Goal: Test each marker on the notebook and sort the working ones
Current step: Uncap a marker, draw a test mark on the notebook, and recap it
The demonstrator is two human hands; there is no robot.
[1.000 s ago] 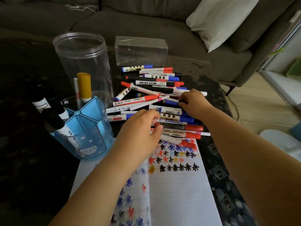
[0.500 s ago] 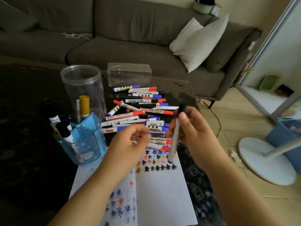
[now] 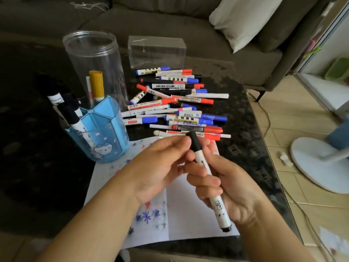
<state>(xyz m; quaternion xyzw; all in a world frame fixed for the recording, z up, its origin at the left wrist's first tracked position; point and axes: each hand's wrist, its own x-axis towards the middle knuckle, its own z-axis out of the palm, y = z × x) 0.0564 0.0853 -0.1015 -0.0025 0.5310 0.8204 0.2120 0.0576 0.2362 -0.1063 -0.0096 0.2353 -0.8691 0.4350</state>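
My right hand (image 3: 222, 188) grips the white barrel of a black-capped marker (image 3: 206, 171), held slanted above the open notebook (image 3: 190, 210). My left hand (image 3: 160, 163) pinches the black cap at the marker's upper end; the cap is still on. The notebook page carries small blue, red and black star scribbles. A pile of red, blue and black markers (image 3: 177, 103) lies on the dark table beyond my hands. A blue pen holder (image 3: 102, 137) at the left holds several black-capped markers and a yellow one.
A tall clear plastic jar (image 3: 94, 67) stands behind the blue holder, and a clear rectangular box (image 3: 156, 52) sits behind the pile. A grey sofa with a white cushion (image 3: 243, 17) lies beyond the table. A white fan base (image 3: 319, 165) stands on the floor at right.
My right hand picked a black-capped marker out of the pile and brought it over the notebook. My left hand left the pile and now pinches its cap.
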